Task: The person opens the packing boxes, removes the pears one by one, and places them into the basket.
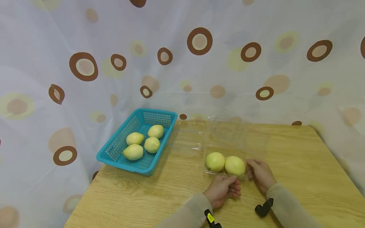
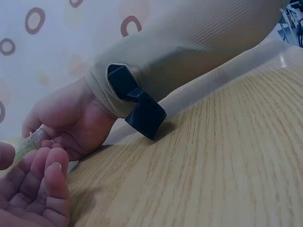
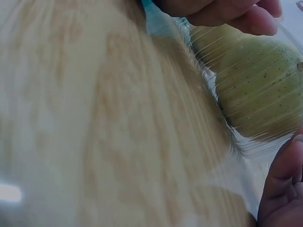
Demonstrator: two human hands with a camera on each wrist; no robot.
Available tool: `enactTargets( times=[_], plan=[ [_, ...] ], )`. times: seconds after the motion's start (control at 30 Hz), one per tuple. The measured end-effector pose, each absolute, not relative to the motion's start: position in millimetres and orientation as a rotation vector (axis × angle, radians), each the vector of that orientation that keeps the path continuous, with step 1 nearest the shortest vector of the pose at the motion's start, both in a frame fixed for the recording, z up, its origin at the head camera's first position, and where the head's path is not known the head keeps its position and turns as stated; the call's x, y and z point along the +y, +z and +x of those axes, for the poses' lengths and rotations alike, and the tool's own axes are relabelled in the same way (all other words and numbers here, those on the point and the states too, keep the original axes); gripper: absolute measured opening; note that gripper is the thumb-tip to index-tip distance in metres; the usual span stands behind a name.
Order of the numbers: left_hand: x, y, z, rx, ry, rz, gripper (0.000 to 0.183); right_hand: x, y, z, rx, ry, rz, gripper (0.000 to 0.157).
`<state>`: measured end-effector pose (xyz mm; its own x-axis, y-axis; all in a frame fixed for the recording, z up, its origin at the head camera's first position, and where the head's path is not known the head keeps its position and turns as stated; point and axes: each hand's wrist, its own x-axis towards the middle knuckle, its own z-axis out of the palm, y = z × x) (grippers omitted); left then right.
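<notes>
Two yellow-green pears (image 1: pixel 215 161) sit side by side in the front of a clear plastic clamshell box (image 1: pixel 209 172), whose transparent lid stands raised behind them. My right hand (image 1: pixel 260 174) pinches the box's front right corner between thumb and fingers. Beside it, my left hand (image 1: pixel 223 191) is at the front wall, thumb tip right at the edge and its other fingers loosely curled below. In the right wrist view, a speckled pear (image 3: pixel 258 87) shows through the ribbed clear wall, between left-hand fingers above and the right thumb (image 3: pixel 284 175) below.
A blue perforated basket (image 1: pixel 149 171) with several pale yellow pears (image 1: pixel 133 152) stands at the left of the wooden table (image 1: pixel 171 190). Further clear plastic packaging (image 1: pixel 188 139) lies between basket and box. A patterned curtain (image 1: pixel 171 72) hangs right behind the table.
</notes>
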<state>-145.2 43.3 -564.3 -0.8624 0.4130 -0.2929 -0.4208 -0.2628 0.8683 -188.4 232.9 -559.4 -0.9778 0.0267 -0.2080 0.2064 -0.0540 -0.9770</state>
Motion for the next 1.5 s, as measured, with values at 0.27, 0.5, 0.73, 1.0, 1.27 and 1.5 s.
enactTargets(
  times=[0.27,0.5,0.73,1.0,1.27,1.5],
  plan=[
    [34.0,-550.7,-139.7,1.552,1.917,0.113,0.03,231.2,-557.2,-190.1,2.058,-2.161,0.27,0.025],
    [19.0,-504.2,-142.4,1.78,1.655,0.452,0.032,234.0,-557.9,-187.6,2.076,-2.156,0.221,0.027],
    [9.7,-461.1,-164.1,2.311,1.306,0.752,0.02,236.4,-558.2,-186.9,2.078,-2.137,0.208,0.022],
    [20.3,-448.3,-190.2,2.702,0.652,1.035,0.032,237.2,-556.1,-186.1,2.056,-2.146,0.237,0.014],
    [41.1,-455.4,-217.5,2.701,0.039,1.258,0.048,244.7,-550.8,-186.8,1.963,-2.145,0.225,0.006],
    [54.1,-457.1,-231.5,2.606,-0.215,1.221,0.066,247.5,-543.0,-191.3,1.993,-2.071,0.228,0.015]
  ],
)
